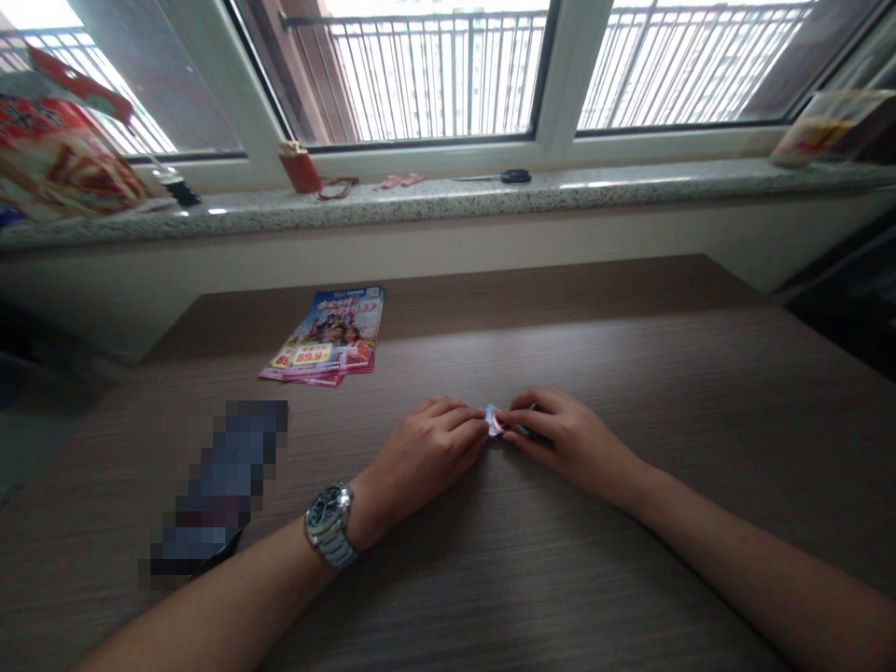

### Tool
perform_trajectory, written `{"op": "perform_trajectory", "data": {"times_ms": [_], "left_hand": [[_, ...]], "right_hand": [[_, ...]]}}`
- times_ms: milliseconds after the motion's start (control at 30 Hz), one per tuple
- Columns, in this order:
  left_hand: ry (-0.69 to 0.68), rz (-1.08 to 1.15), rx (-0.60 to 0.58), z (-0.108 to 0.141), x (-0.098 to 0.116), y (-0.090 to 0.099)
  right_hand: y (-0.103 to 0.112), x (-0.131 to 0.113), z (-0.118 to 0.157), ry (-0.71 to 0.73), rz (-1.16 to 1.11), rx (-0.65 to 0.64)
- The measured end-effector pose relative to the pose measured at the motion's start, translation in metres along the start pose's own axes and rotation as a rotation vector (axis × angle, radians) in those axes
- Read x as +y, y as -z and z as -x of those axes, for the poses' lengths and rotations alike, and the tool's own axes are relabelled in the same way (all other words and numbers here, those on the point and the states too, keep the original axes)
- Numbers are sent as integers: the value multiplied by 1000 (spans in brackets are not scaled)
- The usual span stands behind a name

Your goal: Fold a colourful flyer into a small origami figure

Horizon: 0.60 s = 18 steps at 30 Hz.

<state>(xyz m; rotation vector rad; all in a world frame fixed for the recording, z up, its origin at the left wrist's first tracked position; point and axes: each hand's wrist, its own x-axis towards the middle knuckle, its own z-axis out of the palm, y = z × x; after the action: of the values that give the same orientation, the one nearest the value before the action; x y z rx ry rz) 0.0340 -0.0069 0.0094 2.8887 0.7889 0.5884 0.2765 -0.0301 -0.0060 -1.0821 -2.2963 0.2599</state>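
Between my two hands, on the brown table (602,364), is a small piece of folded printed paper (493,422), whitish-blue with some red. My left hand (440,441), with a metal watch (330,525) on its wrist, grips the paper's left side with bent fingers pressed together. From the other side, my right hand (560,434) pinches it between thumb and fingers. Most of the paper is hidden by my fingers, so its full shape cannot be made out.
Printed flyers (329,336) lie stacked at the table's back left. A blurred-out dark slab (228,476) lies near my left forearm. Along the stone windowsill (420,207) are a red pouch (301,170), scissors (515,175) and a large food bag (63,154).
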Motion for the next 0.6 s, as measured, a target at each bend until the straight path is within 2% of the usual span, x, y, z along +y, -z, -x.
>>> {"op": "perform_trajectory", "data": {"times_ms": [600], "left_hand": [[86,-24,-7,1,2,-3]], "right_hand": [[0,-2,0,-12,-85,8]]}}
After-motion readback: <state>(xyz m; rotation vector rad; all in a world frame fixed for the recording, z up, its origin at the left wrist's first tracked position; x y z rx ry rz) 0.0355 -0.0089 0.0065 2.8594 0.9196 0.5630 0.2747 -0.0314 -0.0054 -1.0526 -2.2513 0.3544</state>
